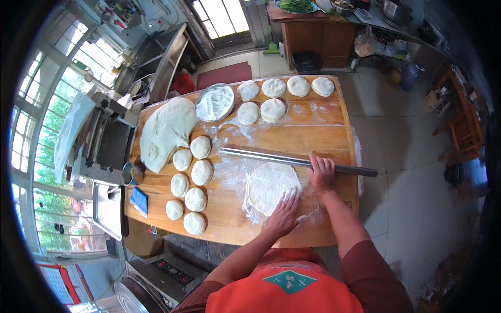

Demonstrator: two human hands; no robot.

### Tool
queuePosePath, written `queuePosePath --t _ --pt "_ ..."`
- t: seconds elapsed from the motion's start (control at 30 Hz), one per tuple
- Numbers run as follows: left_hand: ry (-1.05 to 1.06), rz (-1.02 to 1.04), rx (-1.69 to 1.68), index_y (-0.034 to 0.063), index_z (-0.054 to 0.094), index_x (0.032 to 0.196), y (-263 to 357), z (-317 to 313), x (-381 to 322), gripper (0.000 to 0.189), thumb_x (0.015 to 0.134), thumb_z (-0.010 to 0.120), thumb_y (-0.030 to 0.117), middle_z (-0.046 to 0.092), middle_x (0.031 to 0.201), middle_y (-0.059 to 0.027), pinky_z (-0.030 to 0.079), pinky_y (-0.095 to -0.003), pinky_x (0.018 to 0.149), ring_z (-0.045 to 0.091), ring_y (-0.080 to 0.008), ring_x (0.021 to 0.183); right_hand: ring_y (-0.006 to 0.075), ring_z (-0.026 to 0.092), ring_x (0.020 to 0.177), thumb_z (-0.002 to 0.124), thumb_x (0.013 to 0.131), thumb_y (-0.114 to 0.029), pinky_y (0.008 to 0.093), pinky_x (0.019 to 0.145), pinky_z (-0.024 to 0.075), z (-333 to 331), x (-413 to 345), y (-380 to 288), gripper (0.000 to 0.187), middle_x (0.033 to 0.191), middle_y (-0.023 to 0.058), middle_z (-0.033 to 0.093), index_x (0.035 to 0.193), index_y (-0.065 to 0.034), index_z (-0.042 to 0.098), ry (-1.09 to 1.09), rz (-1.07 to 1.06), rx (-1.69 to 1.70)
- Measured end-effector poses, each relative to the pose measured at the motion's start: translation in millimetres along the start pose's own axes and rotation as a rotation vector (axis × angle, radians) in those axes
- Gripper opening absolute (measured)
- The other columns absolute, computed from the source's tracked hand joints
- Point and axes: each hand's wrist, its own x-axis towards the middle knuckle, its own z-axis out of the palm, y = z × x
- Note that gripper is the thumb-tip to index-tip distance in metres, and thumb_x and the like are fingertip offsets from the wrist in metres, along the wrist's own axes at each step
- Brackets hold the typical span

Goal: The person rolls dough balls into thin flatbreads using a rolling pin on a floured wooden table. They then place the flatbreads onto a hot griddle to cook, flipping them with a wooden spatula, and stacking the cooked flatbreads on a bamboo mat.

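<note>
A flattened round of dough point(272, 186), dusted with flour, lies on the wooden board in front of me. My left hand point(283, 213) rests palm down on its near right edge, fingers extended and floury. Just beyond the round, a long metal rolling pin point(270, 155) lies crosswise, its right end jutting past the board's edge. The fingers of my right hand point(323, 174) curl over the pin toward its right part. To the left sit several small dough pieces point(202, 172), beside a large mass of dough point(168, 129). A metal bowl of flour point(215, 102) stands at the back.
Several flattened dough pieces point(274, 88) line the far edge of the wooden board point(313, 135). A blue flat object point(139, 201) and a metal cup point(132, 174) stand at the left edge. Beyond them are a machine point(107, 141) and a metal tray point(107, 211).
</note>
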Motion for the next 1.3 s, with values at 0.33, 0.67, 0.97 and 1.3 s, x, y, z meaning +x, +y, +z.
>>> queuePosePath --t 0.33,0.67,0.97,1.3 --pt "0.744 -0.998 -1.424 -0.0064 0.064 0.122 -44.9 13.3 -76.3 0.037 0.105 0.060 0.027 0.070 0.106 -0.0153 0.061 -0.0398 0.069 0.073 -0.0241 0.087 0.0247 0.061 0.104 0.059 0.092 -0.016 0.0460 0.091 0.0456 -34.3 -72.3 -47.7 0.041 0.110 0.0045 0.063 0.132 -0.0163 0.067 -0.041 -0.071 -0.010" --pt "0.117 -0.560 -0.675 0.0053 0.079 0.106 -92.5 -55.5 45.5 0.035 0.103 0.058 0.034 0.076 0.095 -0.0139 0.055 -0.0400 0.080 0.071 -0.0238 0.089 0.0348 0.059 0.121 0.066 0.097 -0.020 0.0492 0.106 0.0425 -41.0 -58.8 -96.5 0.037 0.130 0.0139 0.063 0.132 -0.0069 0.065 0.046 0.052 0.241" --pt "-0.031 -0.038 0.035 0.0008 0.050 0.149 -81.7 -36.4 -38.4 0.060 0.097 0.051 0.030 0.048 0.157 -0.0204 0.025 -0.0523 0.126 0.040 -0.0378 0.149 0.0393 0.051 0.137 0.052 0.102 -0.058 0.0589 0.120 0.0295 -4.7 -98.8 -154.4 0.074 0.146 0.0217 0.057 0.148 0.0000 0.050 -0.229 0.003 0.239" --pt "0.061 -0.065 0.232 0.0029 0.049 0.151 -88.1 -55.8 66.4 0.059 0.104 0.043 0.037 0.046 0.158 -0.0224 0.024 -0.0546 0.126 0.040 -0.0417 0.148 0.0405 0.043 0.145 0.049 0.101 -0.061 0.0699 0.122 0.0144 -4.0 -4.9 -121.0 0.075 0.159 0.0174 0.046 0.151 -0.0050 0.050 -0.133 0.096 -0.061"
